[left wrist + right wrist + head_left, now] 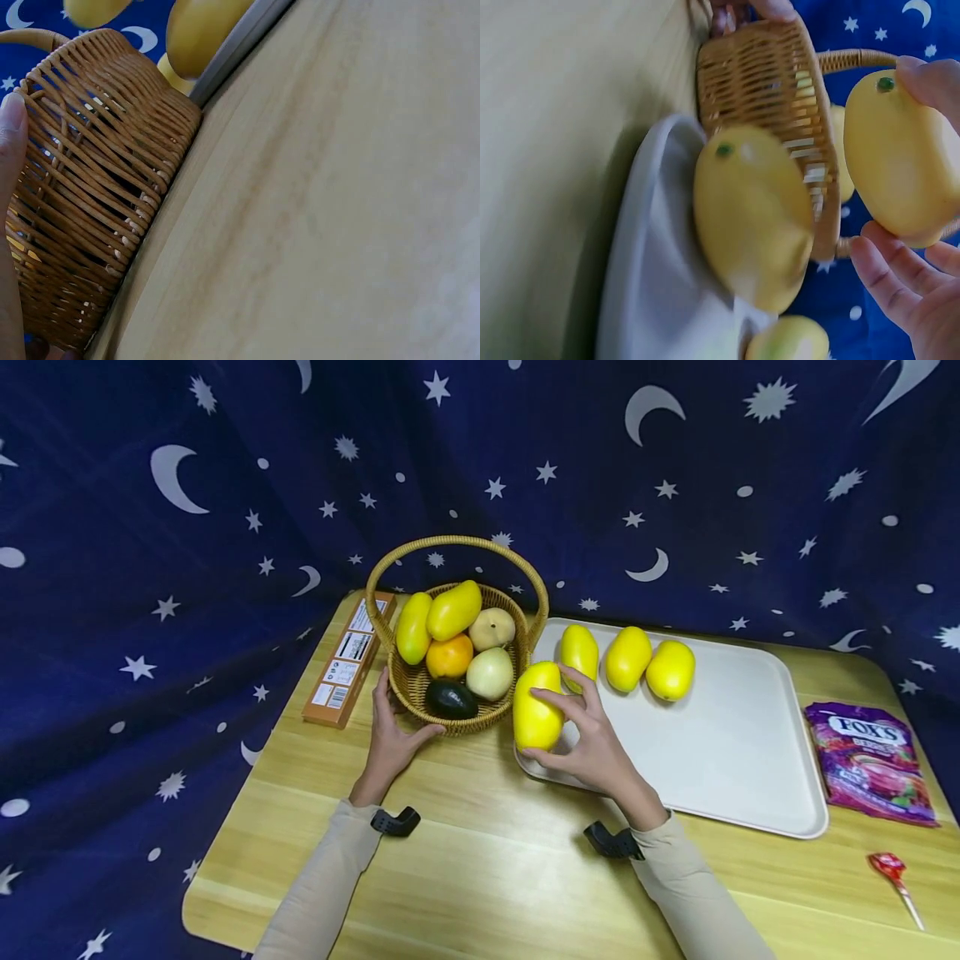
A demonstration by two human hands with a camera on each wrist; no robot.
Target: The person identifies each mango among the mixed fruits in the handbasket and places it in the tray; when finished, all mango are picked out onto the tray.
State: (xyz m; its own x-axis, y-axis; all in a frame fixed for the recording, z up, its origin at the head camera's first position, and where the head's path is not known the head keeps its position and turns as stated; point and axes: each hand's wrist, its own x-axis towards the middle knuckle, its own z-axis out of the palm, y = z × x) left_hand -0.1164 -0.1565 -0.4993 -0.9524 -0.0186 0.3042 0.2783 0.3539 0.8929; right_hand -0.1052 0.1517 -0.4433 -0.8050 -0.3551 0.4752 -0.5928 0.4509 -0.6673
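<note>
My right hand pinches a yellow mango between thumb and fingers, raised over the near left corner of the white tray. In the right wrist view this mango shows its green stem end. My left hand holds the wicker basket low at its front left, thumb along the front and fingers round the side. Inside the basket lie two long yellow mangoes, an orange, two pale round fruits and a dark avocado. Three more yellow mangoes sit on the tray.
A long orange-brown box lies left of the basket, whose tall handle arches over the fruit. Right of the tray are a purple candy bag and a red lollipop. A dark star-patterned cloth hangs behind the wooden table.
</note>
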